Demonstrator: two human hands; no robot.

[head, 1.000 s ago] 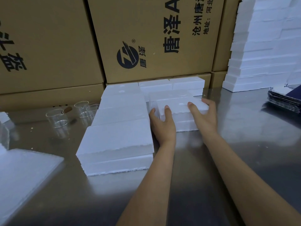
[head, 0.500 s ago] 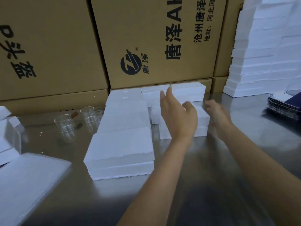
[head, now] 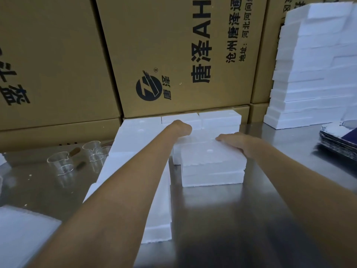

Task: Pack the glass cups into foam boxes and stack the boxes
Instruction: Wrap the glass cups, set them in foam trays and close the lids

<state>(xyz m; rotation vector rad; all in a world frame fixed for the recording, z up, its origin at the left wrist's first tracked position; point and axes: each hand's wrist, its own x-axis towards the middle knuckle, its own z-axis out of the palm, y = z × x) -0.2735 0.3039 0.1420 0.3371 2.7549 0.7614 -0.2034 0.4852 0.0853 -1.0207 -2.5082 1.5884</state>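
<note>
A white foam box (head: 212, 165) sits on another one on the steel table. My right hand (head: 239, 144) lies over its far right top edge, fingers spread along the lid. My left hand (head: 182, 128) reaches across to the far left side of that stack, wrist bent down; its fingers are hidden behind the foam. A long row of foam boxes (head: 135, 144) runs under my left forearm. Three empty glass cups stand to the left: one (head: 60, 164) nearer, two (head: 96, 151) behind it.
Large cardboard cartons (head: 173, 55) wall off the back. Two more foam boxes (head: 220, 118) lie against them. A tall foam stack (head: 309, 74) rises at the right, with dark flat sheets (head: 340, 140) beside it. A foam sheet (head: 21, 233) lies at the lower left.
Both hands lifted off the foam box, then came back down. My left hand has now moved to its far side, and my right hand rests on its right top edge.
</note>
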